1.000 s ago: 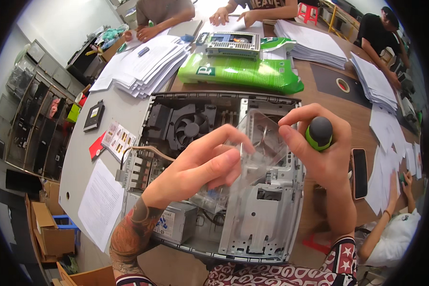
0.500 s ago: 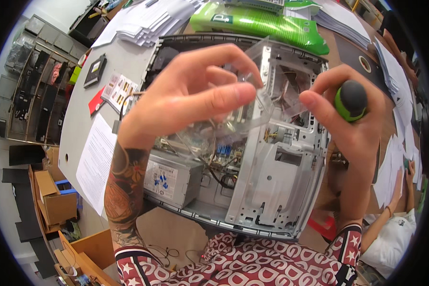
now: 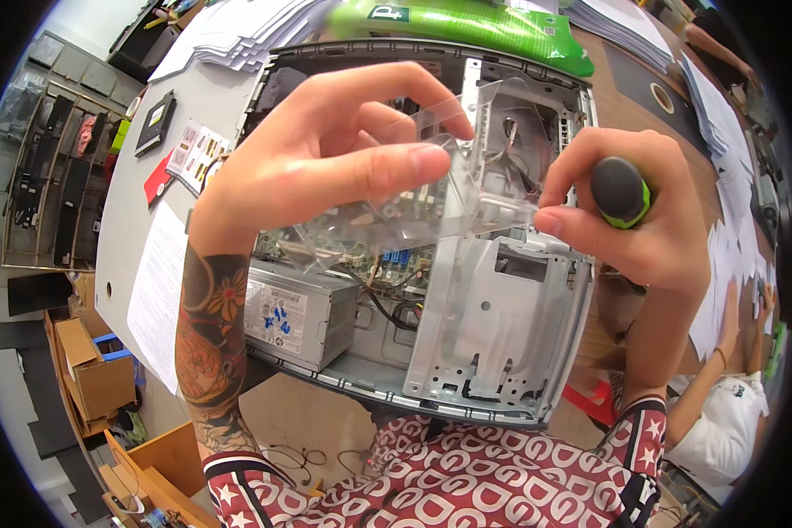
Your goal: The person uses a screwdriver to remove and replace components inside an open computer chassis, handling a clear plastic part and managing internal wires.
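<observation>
My left hand (image 3: 317,167) pinches a clear plastic blister pack (image 3: 396,220) between thumb and fingers. It hangs above an opened desktop computer case (image 3: 462,352), whose board and cables show through it. My right hand (image 3: 656,229) has a screwdriver (image 3: 620,191) with a black and green handle tucked in its curled fingers. The thumb and forefinger of that hand meet at the right edge of the blister pack. I cannot see the screwdriver's tip. Inside the case, a boxy metal power supply (image 3: 295,312) sits at the near left.
Beyond the case lies a green plastic package (image 3: 475,31), with paper stacks (image 3: 238,35) to its left. A black drive (image 3: 156,123), a card of small parts (image 3: 198,154) and a printed sheet (image 3: 157,295) are at left. At right, another person's arm (image 3: 704,387) rests near papers.
My right thumb and forefinger have closed on the blister pack's edge. The pack appears flatter and turned between my hands. The whole view has shifted slightly.
</observation>
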Action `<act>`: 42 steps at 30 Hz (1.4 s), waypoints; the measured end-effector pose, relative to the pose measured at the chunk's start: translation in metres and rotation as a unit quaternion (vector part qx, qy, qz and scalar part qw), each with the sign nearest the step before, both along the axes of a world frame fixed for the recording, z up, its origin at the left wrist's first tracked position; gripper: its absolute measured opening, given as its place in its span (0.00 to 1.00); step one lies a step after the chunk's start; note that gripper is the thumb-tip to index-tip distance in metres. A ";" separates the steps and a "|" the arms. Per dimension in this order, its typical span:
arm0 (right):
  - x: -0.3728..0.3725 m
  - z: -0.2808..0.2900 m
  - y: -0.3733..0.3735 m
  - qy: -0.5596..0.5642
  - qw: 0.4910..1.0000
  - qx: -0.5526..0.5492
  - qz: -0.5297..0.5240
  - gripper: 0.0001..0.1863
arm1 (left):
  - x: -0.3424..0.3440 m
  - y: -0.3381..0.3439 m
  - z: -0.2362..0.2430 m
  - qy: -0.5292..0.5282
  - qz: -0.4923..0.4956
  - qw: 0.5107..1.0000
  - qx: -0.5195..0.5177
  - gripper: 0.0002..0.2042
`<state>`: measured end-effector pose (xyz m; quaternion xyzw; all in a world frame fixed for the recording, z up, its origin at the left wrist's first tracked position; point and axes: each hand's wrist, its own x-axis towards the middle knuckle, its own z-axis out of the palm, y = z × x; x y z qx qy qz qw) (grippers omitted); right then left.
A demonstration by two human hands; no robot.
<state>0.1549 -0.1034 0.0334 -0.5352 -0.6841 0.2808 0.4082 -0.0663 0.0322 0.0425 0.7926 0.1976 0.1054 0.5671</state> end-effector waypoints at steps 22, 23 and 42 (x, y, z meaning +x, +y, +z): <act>0.048 0.027 -0.018 -0.112 0.989 0.069 -0.065 0.09 | -0.013 -0.012 0.010 -0.018 -0.082 0.930 0.359 0.11; 0.052 0.027 -0.021 -0.117 0.985 0.077 -0.101 0.09 | -0.011 -0.022 0.010 -0.006 -0.087 0.902 0.423 0.09; 0.047 0.039 -0.040 -0.232 0.931 0.109 -0.259 0.08 | -0.017 -0.141 -0.019 0.101 -0.087 0.815 0.564 0.21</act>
